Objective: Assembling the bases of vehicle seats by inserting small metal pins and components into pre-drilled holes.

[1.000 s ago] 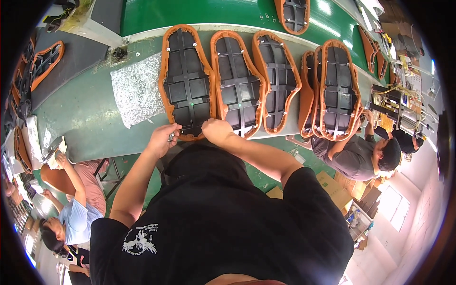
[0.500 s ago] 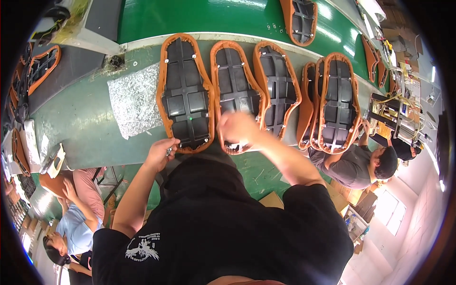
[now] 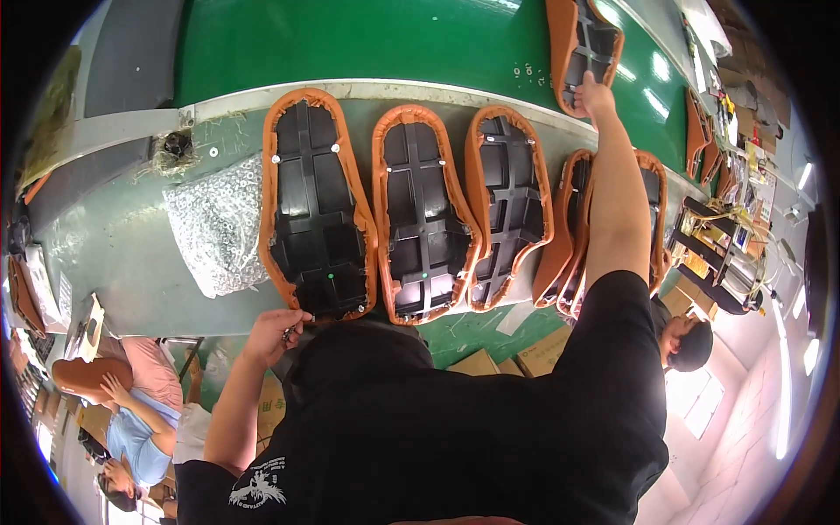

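an upturned orange seat cover with a black ribbed base (image 3: 584,48) lies on the green conveyor belt (image 3: 367,39) at the far side, and the person's right hand (image 3: 595,94) reaches up to its near end, fingers closed on the rim. the right arm stretches across the grey-green table (image 3: 114,254) and over a pair of overlapping seats (image 3: 569,254) of the same kind. three more seats lie side by side on the table, undersides up: the nearest-left seat (image 3: 317,210), a middle seat (image 3: 420,219) and a third seat (image 3: 507,201), each orange at the edge and black inside. the left hand (image 3: 276,331) rests at the table's near edge, just below the narrow end of the nearest-left seat, fingers curled around some small dark thing too small to tell. a clear bag of small metal parts (image 3: 219,223) sits just left of that seat. further seats line the belt at the right. other workers sit below the table at the left and the right.
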Tool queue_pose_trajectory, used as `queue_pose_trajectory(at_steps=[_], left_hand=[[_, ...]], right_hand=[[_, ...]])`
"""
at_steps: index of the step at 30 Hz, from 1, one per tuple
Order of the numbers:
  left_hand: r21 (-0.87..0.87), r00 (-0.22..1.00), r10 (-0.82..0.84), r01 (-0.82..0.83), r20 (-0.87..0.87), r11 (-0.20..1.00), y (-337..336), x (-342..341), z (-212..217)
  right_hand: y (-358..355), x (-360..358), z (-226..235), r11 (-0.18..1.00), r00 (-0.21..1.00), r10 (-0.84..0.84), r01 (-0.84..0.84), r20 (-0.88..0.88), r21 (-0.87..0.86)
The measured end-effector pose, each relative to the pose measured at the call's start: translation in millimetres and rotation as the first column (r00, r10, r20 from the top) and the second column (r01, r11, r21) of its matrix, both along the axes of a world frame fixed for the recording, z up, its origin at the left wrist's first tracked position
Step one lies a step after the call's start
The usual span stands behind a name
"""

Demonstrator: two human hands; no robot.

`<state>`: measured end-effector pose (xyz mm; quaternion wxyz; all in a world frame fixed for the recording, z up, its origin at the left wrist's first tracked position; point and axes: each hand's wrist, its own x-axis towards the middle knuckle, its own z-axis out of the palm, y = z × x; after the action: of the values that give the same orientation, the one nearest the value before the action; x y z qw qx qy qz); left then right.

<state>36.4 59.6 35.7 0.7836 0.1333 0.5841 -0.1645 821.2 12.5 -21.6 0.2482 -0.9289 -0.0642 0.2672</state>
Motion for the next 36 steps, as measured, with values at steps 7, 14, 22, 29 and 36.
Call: queue_pose_trajectory(at_steps=[7,14,22,29,36], left_hand=[[-0.070,0.998,-0.057,0.057,0.007,0.996,10.8,5.5,-7.0],[-0.075,0.996,-0.090,0.088,-0.016,0.993,11.0,7.8,-4.0],[-0.029,0.995,-0.089,0.090,0.039,0.996,10.3,5.2,-5.4],[0.053,0.993,0.083,-0.088,0.079,0.995,-8.7,-5.7,2.6],[-0.053,0.831,0.474,-0.481,0.291,0.875,-35.2,9.2,13.3]], right_hand=[[3.3,25.4,5.9,0.986,0.998,0.044,-0.036,0.050,-0.164],[25.4,20.4,38.2,0.959,0.878,0.284,-0.256,0.386,-0.123],[-2.4,13.7,45.8,0.888,0.768,0.421,-0.238,0.484,-0.394],[12.8,-274.5,108.3,0.773,0.731,0.589,-0.634,0.345,0.024],[-65.8,-586.9,122.1,0.029,0.151,0.872,-0.965,0.466,0.259]])
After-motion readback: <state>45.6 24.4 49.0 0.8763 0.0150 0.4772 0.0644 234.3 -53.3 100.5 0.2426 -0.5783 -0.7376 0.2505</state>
